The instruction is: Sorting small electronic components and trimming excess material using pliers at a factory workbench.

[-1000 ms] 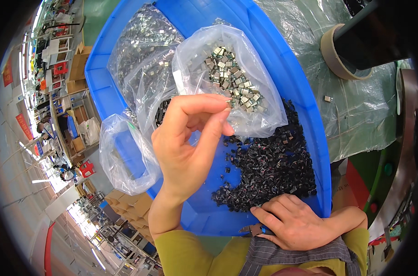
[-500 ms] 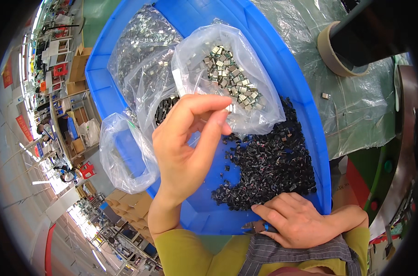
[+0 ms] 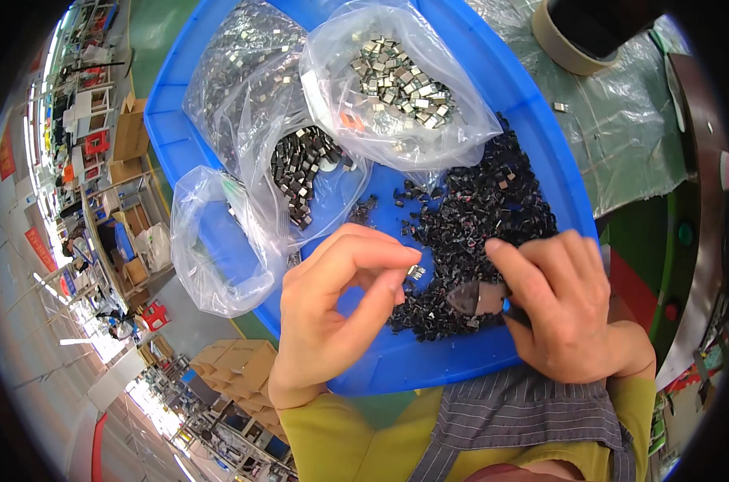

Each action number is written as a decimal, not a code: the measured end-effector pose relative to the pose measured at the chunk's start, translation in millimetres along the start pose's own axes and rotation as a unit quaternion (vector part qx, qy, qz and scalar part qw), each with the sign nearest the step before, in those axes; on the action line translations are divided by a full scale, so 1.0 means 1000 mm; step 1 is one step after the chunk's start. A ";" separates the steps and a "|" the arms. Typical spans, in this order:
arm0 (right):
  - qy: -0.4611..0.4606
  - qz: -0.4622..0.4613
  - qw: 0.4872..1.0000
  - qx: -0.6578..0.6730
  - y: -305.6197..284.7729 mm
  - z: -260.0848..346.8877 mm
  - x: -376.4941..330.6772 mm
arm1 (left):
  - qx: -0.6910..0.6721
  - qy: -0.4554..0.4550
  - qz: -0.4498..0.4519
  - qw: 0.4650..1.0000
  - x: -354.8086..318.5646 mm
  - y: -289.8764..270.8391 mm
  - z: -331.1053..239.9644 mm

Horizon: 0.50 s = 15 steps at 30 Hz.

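Blue tray carries most of it. Loose pile of black bits along its right side, spreading toward the near end. Clear bag of silvery parts up top, lower edge at the pile. Bag of dark parts left of centre, another filled bag behind. Clear bag overhangs the left rim. Plastic-covered green desk at right: tan ring, one small metal part.

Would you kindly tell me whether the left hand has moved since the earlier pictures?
Yes: judged against the blue tray, the left hand has come back toward the tray's near edge.
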State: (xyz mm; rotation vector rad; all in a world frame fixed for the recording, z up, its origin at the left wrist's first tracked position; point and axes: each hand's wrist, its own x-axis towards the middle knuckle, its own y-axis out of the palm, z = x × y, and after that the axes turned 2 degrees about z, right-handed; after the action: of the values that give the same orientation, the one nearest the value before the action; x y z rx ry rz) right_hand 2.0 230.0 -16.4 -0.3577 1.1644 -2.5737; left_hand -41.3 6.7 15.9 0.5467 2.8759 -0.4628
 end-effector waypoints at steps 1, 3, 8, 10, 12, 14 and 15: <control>-0.006 -0.035 0.998 -0.042 0.000 -0.001 0.003 | 0.001 0.003 0.002 1.000 -0.002 0.001 -0.002; 0.003 -0.043 0.997 -0.056 0.001 -0.001 0.005 | 0.027 0.004 -0.020 0.999 -0.004 0.003 -0.006; -0.005 0.018 0.999 -0.034 0.005 -0.001 0.000 | 0.062 0.024 -0.017 0.998 -0.010 0.001 -0.004; -0.006 0.016 0.999 -0.039 0.007 -0.001 -0.001 | 0.079 0.035 -0.019 0.996 -0.010 0.003 -0.005; -0.005 0.017 0.999 -0.039 0.008 -0.001 -0.001 | 0.106 0.044 -0.019 0.993 -0.010 0.006 -0.007; -0.005 0.019 0.999 -0.037 0.009 -0.002 -0.001 | 0.113 0.048 -0.018 0.992 -0.009 0.008 -0.006; -0.006 0.021 0.999 -0.037 0.009 -0.002 -0.001 | 0.118 0.052 -0.018 0.991 -0.009 0.008 -0.006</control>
State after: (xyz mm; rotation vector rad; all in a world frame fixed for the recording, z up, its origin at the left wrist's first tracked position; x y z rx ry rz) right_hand 3.6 226.1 -24.8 -0.3604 1.2525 -2.4934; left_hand -30.9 12.3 21.2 0.5713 2.9530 -0.8107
